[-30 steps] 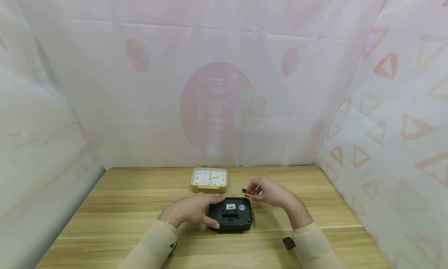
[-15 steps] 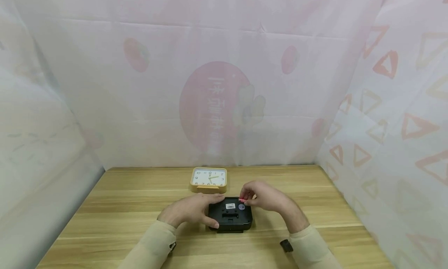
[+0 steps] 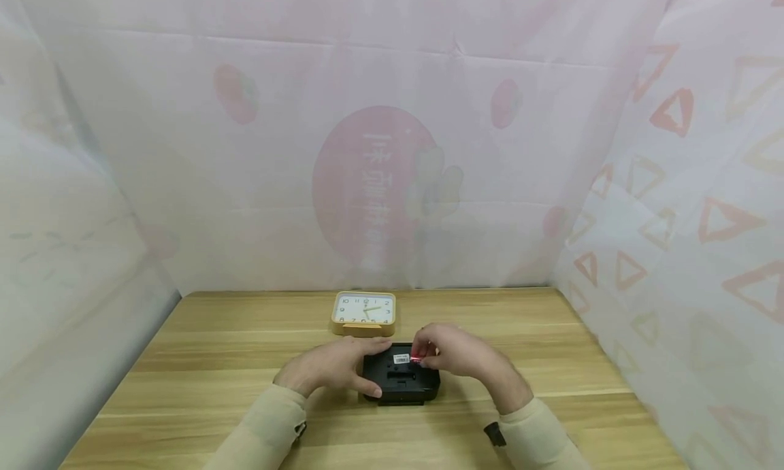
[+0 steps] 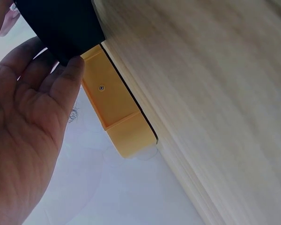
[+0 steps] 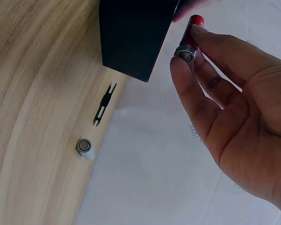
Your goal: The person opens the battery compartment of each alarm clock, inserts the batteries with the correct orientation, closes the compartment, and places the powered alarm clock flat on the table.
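A person in cream sleeves (image 3: 535, 432) works with both hands at a wood-grain bench (image 3: 245, 334), the right hand (image 3: 456, 351) pinching a red battery (image 3: 416, 359) between thumb and fingers over the back of a black case (image 3: 416, 384), close to its white label (image 3: 401, 359); whether the battery touches the case cannot be told from here. The left hand (image 3: 333, 368) grips the case's left end, thumb at the near edge and fingers along the far one, while the case lies with its slotted back up. Just beyond it sits a yellow clock (image 3: 364, 310), its white face in view. Seen from the right wrist, a small black part (image 5: 104, 104) and a pale cylinder (image 5: 88, 153) with a ringed metal end lie near each other on the bench. Printed sheeting (image 3: 184, 150) hangs behind.
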`<state>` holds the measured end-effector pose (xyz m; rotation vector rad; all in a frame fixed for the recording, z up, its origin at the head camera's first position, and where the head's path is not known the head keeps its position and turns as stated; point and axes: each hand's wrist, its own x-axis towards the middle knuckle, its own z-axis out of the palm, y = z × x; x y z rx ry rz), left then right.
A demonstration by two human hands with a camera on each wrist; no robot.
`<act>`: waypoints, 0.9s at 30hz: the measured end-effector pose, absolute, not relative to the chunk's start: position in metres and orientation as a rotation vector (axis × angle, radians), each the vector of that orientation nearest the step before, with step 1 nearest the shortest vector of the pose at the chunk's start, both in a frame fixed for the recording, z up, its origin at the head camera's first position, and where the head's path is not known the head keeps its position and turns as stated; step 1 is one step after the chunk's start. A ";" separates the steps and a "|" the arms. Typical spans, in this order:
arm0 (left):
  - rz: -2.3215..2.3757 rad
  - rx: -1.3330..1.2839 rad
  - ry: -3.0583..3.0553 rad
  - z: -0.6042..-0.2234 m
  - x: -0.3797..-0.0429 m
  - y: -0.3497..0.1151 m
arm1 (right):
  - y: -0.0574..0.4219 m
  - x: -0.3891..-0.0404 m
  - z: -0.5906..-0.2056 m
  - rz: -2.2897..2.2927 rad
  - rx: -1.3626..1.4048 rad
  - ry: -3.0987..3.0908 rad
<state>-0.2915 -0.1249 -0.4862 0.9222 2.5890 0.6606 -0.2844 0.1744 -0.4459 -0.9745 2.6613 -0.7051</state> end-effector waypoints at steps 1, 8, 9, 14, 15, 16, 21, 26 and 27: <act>0.661 0.921 2.589 -0.486 -0.292 -0.125 | 0.173 -0.283 -0.445 -0.699 -0.970 2.659; 0.662 0.922 2.584 -0.488 -0.293 -0.126 | 0.167 -0.277 -0.449 -0.632 -0.967 2.638; 0.663 0.923 2.582 -0.488 -0.293 -0.126 | 0.167 -0.277 -0.449 -0.619 -0.972 2.640; 0.665 0.922 2.574 -0.489 -0.294 -0.125 | 0.164 -0.276 -0.450 -0.603 -0.997 2.637; 0.663 0.921 2.573 -0.489 -0.294 -0.125 | 0.164 -0.276 -0.451 -0.607 -1.000 2.635; 0.663 0.920 2.572 -0.489 -0.294 -0.125 | 0.164 -0.275 -0.451 -0.610 -1.004 2.636; 0.658 0.920 2.572 -0.489 -0.295 -0.125 | 0.162 -0.273 -0.450 -0.593 -1.008 2.659; 0.657 0.921 2.570 -0.489 -0.294 -0.125 | 0.158 -0.271 -0.451 -0.508 -1.046 2.715; 0.658 0.916 2.570 -0.489 -0.294 -0.125 | 0.157 -0.270 -0.451 -0.491 -1.057 2.727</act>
